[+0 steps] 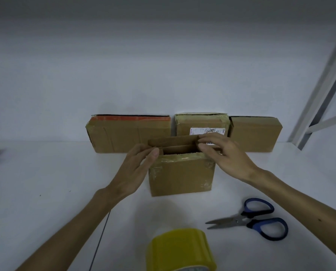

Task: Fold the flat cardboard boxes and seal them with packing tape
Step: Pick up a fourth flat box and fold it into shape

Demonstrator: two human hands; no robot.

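Centre of the table, we have the box standing on edge, old tape shining along its near rim, mouth open at the top. Two long flaps stand up at the far side, one behind the other, not yet folded down. Left hand is on the top left corner, thumb on the near side and fingers curled round the end, gripping the box. Right hand is at the other end, fingertips and thumb closed in a pinch on the box where those flaps finish. Neither hand is spread wide; both have cardboard.

The step, by my reading, is closing the top. To do it well, tuck any short end flaps in first. Then bring the long ones down so their edges meet in a straight seam, with no gap and no overlap. Press along the creases with both corners level, or the box will likely skew. One hand should pin the seam flat while the other goes for the tape, which sits nearest the person, in front of the box. Scissors lie to the right of the tape, blades slightly parted. Three boxes stand along the back wall, behind the work.
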